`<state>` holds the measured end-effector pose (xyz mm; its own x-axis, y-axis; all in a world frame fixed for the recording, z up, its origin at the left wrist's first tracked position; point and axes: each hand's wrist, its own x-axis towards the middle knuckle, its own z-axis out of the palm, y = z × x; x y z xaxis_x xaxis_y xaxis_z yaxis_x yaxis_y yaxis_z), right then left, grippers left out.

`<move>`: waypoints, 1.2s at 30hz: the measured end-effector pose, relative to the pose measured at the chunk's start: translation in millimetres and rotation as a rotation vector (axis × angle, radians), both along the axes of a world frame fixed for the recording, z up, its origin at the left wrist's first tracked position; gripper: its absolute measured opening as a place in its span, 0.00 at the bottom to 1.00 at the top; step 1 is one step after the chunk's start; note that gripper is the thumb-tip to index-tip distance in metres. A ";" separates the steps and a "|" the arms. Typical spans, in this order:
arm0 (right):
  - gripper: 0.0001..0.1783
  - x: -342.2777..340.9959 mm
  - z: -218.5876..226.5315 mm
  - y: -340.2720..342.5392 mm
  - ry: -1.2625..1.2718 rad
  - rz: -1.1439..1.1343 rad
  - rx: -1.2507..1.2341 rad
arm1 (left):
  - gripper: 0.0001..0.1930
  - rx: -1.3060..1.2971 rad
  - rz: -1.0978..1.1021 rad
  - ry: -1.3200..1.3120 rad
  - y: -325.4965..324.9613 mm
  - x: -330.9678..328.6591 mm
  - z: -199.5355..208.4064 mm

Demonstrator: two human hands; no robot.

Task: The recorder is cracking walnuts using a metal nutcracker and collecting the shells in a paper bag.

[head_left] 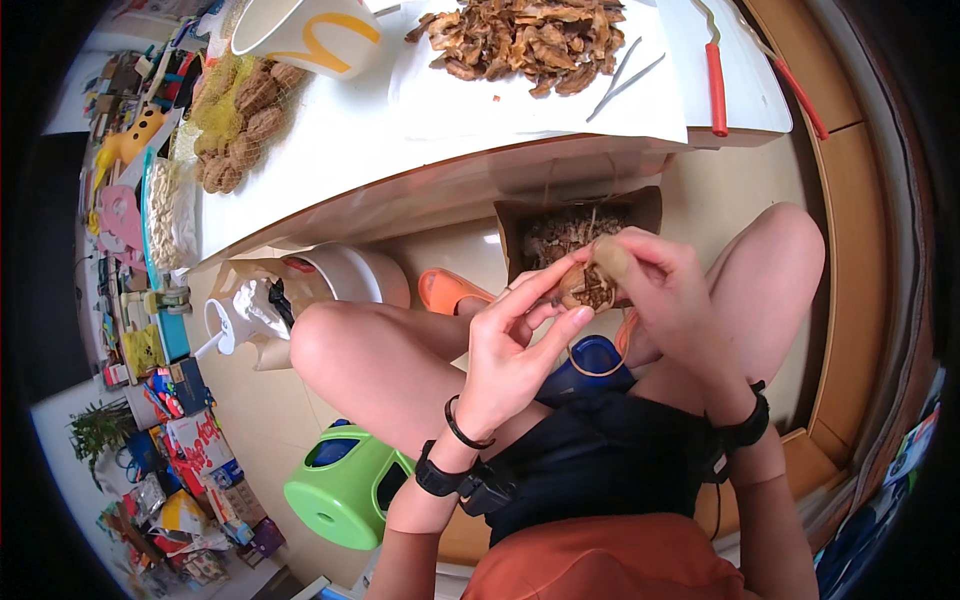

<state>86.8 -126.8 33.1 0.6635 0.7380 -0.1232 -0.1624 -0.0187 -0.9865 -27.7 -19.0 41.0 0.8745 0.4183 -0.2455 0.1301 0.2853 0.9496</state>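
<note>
1. Head view: I log a cracked walnut (587,289), its broken, ridged interior exposed, held between both hands in front of the seated person's knees; it sits just over the near edge of a brown open-topped container (643,208) of dark fragments (570,232).
2. Left hand (515,335): narrow grip, thumb below and fingers above, holding the walnut at its left side.
3. Right hand (660,285): fingers bent in close, tips at the walnut's upper right edge; I cannot tell whether they pinch the nut itself or a loose bit.
4. White table (340,145), beyond the hands: a heap of brown pieces (545,45) on white paper (450,112); tweezers (622,82) to its right; a red handle (717,90) farther right; whole walnuts (243,145) in yellow netting at left, near a white cup (300,35).
5. Floor: orange slipper (440,290) near the container; green stool (335,495) at lower left.
</note>
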 end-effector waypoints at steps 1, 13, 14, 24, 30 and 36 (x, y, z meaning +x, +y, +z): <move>0.10 1.3 5.6 1.1 0.221 -0.044 -0.018 | 0.21 -0.054 -0.004 0.038 0.6 -0.2 1.7; 0.11 5.0 -4.6 -8.2 0.375 -0.097 -0.060 | 0.23 -0.121 -0.056 -0.124 8.9 -1.3 -4.3; 0.11 5.0 -3.6 -8.7 0.382 -0.091 -0.050 | 0.23 -0.122 -0.056 -0.123 8.9 -1.8 -3.7; 0.14 5.8 -8.0 -13.6 0.076 0.034 -0.113 | 0.21 -0.093 -0.002 -0.051 3.7 -2.9 3.0; 0.15 -4.7 -1.6 -5.1 0.285 0.050 0.022 | 0.20 -0.087 0.029 -0.090 2.0 8.0 -13.9; 0.14 -4.2 -6.9 -4.1 0.131 -0.047 -0.111 | 0.15 -0.113 0.023 0.020 2.1 29.7 -10.0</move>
